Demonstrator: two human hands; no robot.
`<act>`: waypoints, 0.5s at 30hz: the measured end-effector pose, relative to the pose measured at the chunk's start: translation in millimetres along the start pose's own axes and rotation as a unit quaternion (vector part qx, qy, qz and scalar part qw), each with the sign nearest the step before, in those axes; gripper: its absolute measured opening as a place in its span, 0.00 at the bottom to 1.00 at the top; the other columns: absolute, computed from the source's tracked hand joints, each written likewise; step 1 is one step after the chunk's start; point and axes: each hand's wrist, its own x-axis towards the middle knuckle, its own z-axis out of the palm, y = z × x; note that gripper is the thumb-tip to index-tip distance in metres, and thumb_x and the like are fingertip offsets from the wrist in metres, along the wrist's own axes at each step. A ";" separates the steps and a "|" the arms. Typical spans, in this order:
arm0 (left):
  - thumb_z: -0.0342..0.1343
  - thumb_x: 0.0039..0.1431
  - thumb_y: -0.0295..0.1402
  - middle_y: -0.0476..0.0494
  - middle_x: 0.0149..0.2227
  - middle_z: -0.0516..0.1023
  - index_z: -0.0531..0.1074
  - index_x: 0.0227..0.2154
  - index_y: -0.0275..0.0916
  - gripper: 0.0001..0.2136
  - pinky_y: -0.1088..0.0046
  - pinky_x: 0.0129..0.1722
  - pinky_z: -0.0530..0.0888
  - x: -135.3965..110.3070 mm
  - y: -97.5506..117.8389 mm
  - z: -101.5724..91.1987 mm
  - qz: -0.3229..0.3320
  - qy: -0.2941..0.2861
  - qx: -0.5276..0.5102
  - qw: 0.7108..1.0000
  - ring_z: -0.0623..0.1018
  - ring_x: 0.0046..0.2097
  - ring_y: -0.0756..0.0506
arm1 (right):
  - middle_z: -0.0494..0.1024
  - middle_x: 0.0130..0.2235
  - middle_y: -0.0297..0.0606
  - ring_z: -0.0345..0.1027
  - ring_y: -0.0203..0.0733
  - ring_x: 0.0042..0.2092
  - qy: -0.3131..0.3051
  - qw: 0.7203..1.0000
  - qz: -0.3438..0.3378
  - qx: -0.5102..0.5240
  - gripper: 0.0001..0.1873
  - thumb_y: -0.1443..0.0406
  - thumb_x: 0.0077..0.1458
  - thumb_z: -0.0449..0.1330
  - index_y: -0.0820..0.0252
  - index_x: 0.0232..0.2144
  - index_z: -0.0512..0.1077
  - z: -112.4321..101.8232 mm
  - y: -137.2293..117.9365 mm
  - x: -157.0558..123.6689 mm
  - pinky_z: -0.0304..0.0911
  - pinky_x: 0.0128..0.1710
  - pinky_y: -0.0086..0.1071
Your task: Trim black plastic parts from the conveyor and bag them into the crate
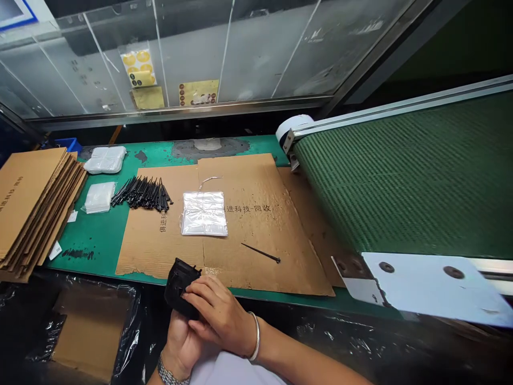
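Note:
A black plastic part (177, 285), boxy with small prongs along its top edge, is held up in front of the table's near edge. My left hand (181, 338) grips it from below, its fingers mostly hidden behind the part. Across the part's right side lie the bent fingers of my right hand (220, 315), pressed against it. Beyond the hands, a stack of clear plastic bags (204, 214) sits on a flattened cardboard sheet (240, 272). One thin black rod with a small head (261, 252) lies alone to the right, while a pile of similar black rods (146, 193) is at the left.
Flattened cartons (30, 198) are stacked at the table's left end, near two bundles of clear bags (105, 160). A green conveyor belt (417, 171) with a white end plate (433, 283) occupies the right. Below left is a cardboard box lined with black plastic (90, 331).

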 end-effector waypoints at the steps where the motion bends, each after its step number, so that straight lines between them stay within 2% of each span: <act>1: 0.54 0.50 0.27 0.47 0.29 0.72 0.71 0.36 0.39 0.09 0.76 0.33 0.70 2.0 -1.8 2.3 0.001 -0.001 0.010 1.000 0.72 0.34 0.50 | 0.72 0.36 0.46 0.62 0.44 0.40 0.008 1.000 0.015 0.017 0.20 0.57 0.59 0.42 0.65 0.41 0.65 1.6 7.8 -0.9 0.60 0.40 0.41; 2: 0.55 0.49 0.27 0.46 0.29 0.73 0.70 0.36 0.38 0.09 0.75 0.34 0.70 3.9 -3.3 4.1 -0.003 -0.005 0.027 1.000 0.73 0.34 0.49 | 0.72 0.36 0.45 0.63 0.43 0.39 0.016 0.998 0.045 0.037 0.19 0.58 0.58 0.43 0.65 0.40 0.65 3.4 18.0 -2.2 0.61 0.39 0.39; 4: 0.55 0.49 0.27 0.41 0.30 0.75 0.68 0.38 0.35 0.11 0.73 0.33 0.69 7.8 -5.0 4.6 -0.025 -0.009 0.078 0.997 0.74 0.34 0.47 | 0.72 0.34 0.43 0.64 0.40 0.36 0.005 0.986 0.149 0.068 0.17 0.60 0.58 0.42 0.65 0.39 0.66 7.3 45.1 -5.9 0.62 0.35 0.34; 7: 0.55 0.50 0.29 0.35 0.32 0.76 0.63 0.43 0.34 0.17 0.73 0.29 0.68 15.1 -2.9 -1.0 -0.063 0.010 0.144 0.988 0.75 0.31 0.46 | 0.71 0.27 0.36 0.64 0.35 0.30 -0.076 0.944 0.319 0.043 0.18 0.64 0.58 0.40 0.65 0.32 0.68 10.9 94.6 -11.4 0.60 0.29 0.27; 10: 0.55 0.48 0.27 0.36 0.32 0.76 0.62 0.43 0.33 0.17 0.74 0.28 0.68 24.3 2.6 -10.1 -0.040 0.042 0.172 0.983 0.75 0.29 0.47 | 0.68 0.23 0.34 0.61 0.36 0.28 -0.108 0.929 0.354 -0.014 0.17 0.67 0.57 0.43 0.64 0.23 0.68 8.6 134.2 -11.2 0.58 0.29 0.27; 15: 0.58 0.45 0.27 0.41 0.31 0.76 0.64 0.40 0.34 0.17 0.75 0.29 0.68 49.4 8.7 -27.2 0.064 0.094 0.249 0.962 0.74 0.28 0.50 | 0.68 0.39 0.44 0.59 0.41 0.43 -0.078 0.931 0.343 -0.101 0.12 0.68 0.57 0.48 0.66 0.37 0.69 10.5 159.1 18.6 0.53 0.45 0.33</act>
